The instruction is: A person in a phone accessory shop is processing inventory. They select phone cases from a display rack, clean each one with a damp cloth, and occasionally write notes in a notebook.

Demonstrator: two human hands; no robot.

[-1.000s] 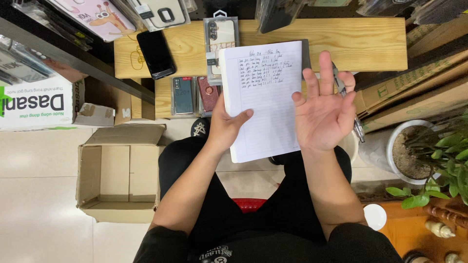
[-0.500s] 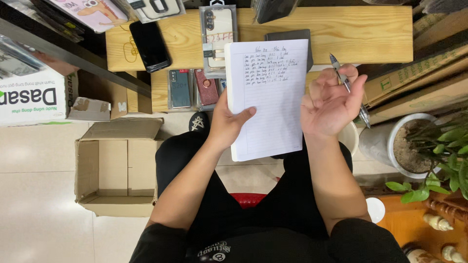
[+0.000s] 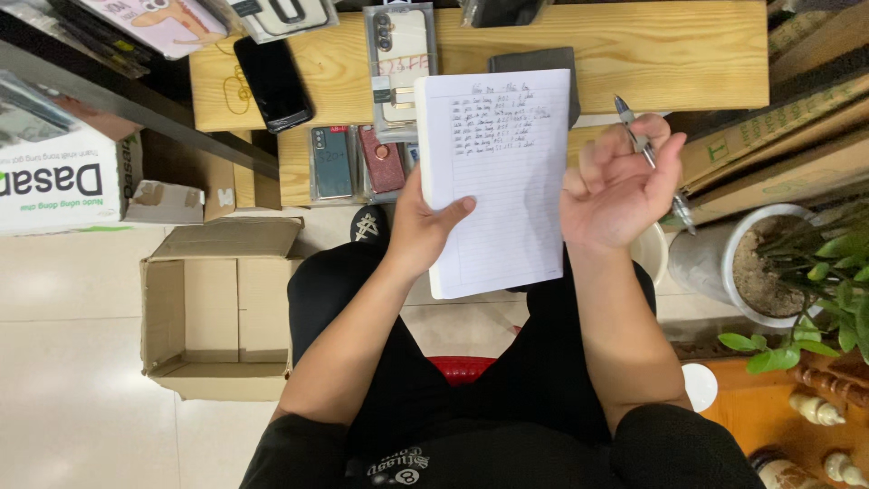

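My left hand (image 3: 421,228) grips the left edge of a white lined notepad (image 3: 500,177) with handwriting at its top, held upright over my lap. My right hand (image 3: 618,186) is just right of the pad, fingers curled around a silver pen (image 3: 648,158) that sticks up and slants down past the fingers. In front lies a low wooden table (image 3: 652,50) with a black phone (image 3: 272,82), a packaged phone case (image 3: 399,63), a dark wallet-like case (image 3: 534,62), and more phone cases (image 3: 359,161) on its lower shelf.
An open empty cardboard box (image 3: 217,308) sits on the tiled floor at my left. A white printed carton (image 3: 56,181) stands further left. A white pot with a green plant (image 3: 769,263) is at my right, flat cardboard (image 3: 769,154) leaning behind it. I sit on a red stool (image 3: 462,369).
My right hand went from spread open with the pen between fingers to curled around the pen. The notepad stayed in my left hand; the view shifted slightly.
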